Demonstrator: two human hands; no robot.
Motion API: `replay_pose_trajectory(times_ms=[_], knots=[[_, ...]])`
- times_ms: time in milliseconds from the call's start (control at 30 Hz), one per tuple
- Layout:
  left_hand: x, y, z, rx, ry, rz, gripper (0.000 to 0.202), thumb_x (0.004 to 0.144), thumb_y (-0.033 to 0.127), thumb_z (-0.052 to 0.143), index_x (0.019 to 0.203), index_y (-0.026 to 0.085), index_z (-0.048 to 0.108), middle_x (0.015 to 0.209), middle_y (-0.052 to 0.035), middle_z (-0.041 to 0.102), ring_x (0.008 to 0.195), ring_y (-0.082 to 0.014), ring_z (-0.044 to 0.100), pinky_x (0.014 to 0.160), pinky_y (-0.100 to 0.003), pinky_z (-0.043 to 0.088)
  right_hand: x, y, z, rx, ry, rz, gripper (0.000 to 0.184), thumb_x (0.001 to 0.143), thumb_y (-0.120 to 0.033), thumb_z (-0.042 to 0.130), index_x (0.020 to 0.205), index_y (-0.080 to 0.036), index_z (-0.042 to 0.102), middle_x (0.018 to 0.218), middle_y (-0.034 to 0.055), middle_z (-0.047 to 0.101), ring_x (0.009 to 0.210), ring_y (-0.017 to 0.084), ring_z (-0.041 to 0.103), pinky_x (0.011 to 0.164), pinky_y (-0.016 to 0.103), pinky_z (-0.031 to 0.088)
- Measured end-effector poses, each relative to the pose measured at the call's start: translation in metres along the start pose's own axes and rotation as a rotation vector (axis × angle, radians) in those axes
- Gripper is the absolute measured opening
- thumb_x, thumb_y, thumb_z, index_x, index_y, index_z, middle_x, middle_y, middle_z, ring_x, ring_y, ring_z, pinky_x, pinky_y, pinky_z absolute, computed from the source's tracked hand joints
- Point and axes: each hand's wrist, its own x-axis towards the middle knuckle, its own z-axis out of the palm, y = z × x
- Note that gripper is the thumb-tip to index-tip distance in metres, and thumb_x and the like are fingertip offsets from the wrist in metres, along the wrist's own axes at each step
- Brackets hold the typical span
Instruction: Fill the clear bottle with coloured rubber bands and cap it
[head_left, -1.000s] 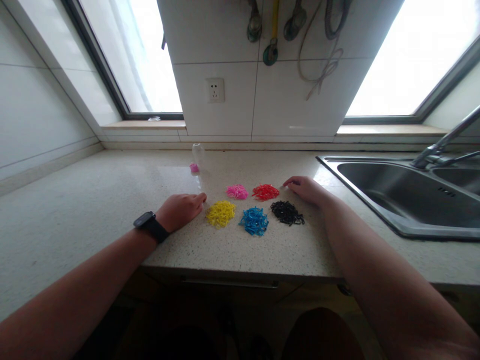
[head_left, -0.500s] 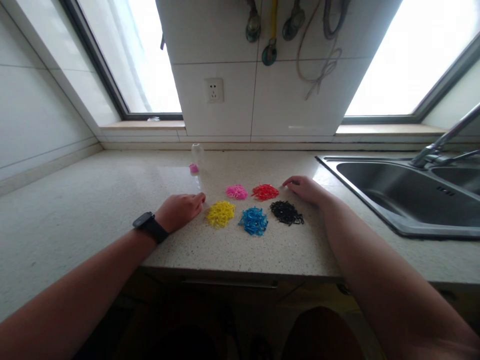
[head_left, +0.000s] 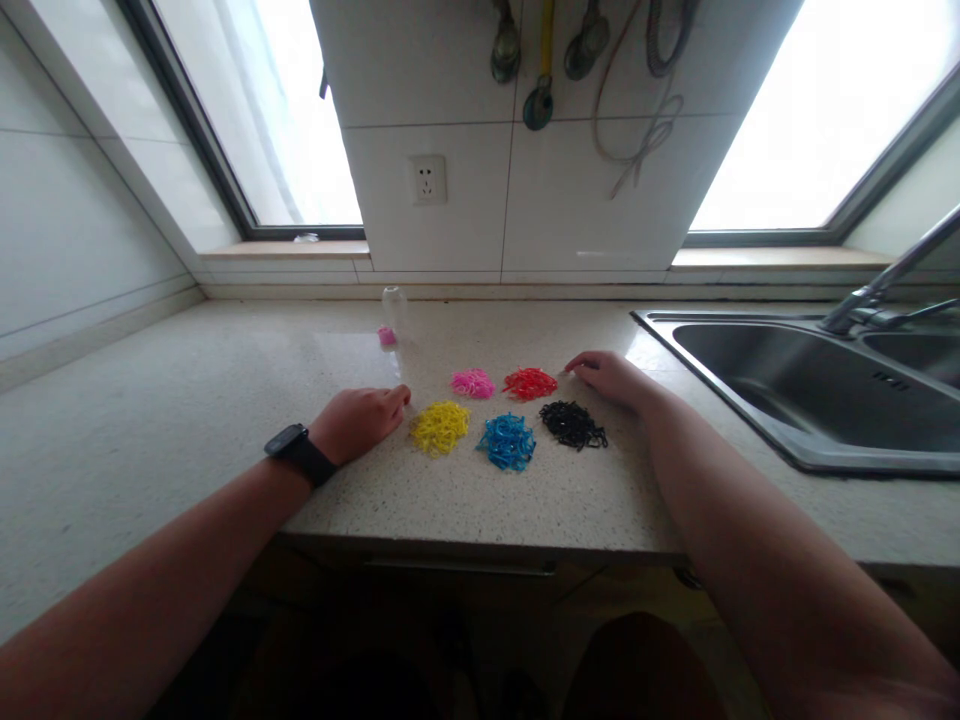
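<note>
Five colour-sorted heaps of small, thin loop-like pieces lie on the speckled countertop (head_left: 420,510). The pink heap (head_left: 472,383) and red heap (head_left: 530,384) form the back row. In front of them lie the yellow heap (head_left: 441,428), the blue heap (head_left: 508,442) and the black heap (head_left: 574,425). My left hand (head_left: 361,422), with a black watch (head_left: 300,452) at the wrist, rests just left of the yellow heap, fingers loosely bent and nothing visible in them. Beside the red heap, my right hand (head_left: 609,377) rests with fingers stretched out, holding nothing.
A clear bottle-like container (head_left: 394,308) stands toward the wall, a small pink object (head_left: 386,336) by its base. On the right is a steel sink (head_left: 810,395) with a faucet (head_left: 862,300). The counter's front edge runs below the heaps. A socket (head_left: 427,180) is on the wall.
</note>
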Motion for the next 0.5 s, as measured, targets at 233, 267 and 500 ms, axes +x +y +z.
replay_pose_trajectory(times_ms=[233, 267, 500], knots=[[0.0004, 0.0002, 0.0002, 0.012, -0.004, -0.012, 0.024, 0.1, 0.029, 0.038, 0.106, 0.018, 0.058, 0.084, -0.0066, 0.071, 0.07, -0.0191, 0.066, 0.059, -0.028, 0.041, 0.0009, 0.002, -0.0002, 0.018, -0.011, -0.007, 0.03, 0.086, -0.027, 0.052, 0.101, -0.018, 0.076, 0.078, 0.0054, 0.069, 0.066, 0.016, 0.054, 0.063, 0.028, 0.041], [0.0004, 0.0, 0.0005, 0.014, -0.007, -0.013, 0.024, 0.1, 0.029, 0.038, 0.106, 0.018, 0.058, 0.084, -0.0067, 0.071, 0.07, -0.0192, 0.066, 0.059, -0.028, 0.041, 0.0008, 0.0018, -0.0004, 0.018, -0.013, -0.005, 0.03, 0.086, -0.027, 0.052, 0.101, -0.018, 0.076, 0.078, 0.0054, 0.069, 0.065, 0.016, 0.054, 0.062, 0.028, 0.041], [0.0004, 0.0002, 0.0013, 0.02, -0.009, -0.024, 0.023, 0.1, 0.03, 0.038, 0.106, 0.018, 0.057, 0.083, -0.0075, 0.07, 0.067, -0.0184, 0.064, 0.058, -0.027, 0.039, 0.001, 0.001, 0.0, 0.007, 0.005, -0.015, 0.029, 0.086, -0.026, 0.051, 0.099, -0.018, 0.076, 0.077, 0.0058, 0.068, 0.065, 0.016, 0.054, 0.063, 0.029, 0.041]])
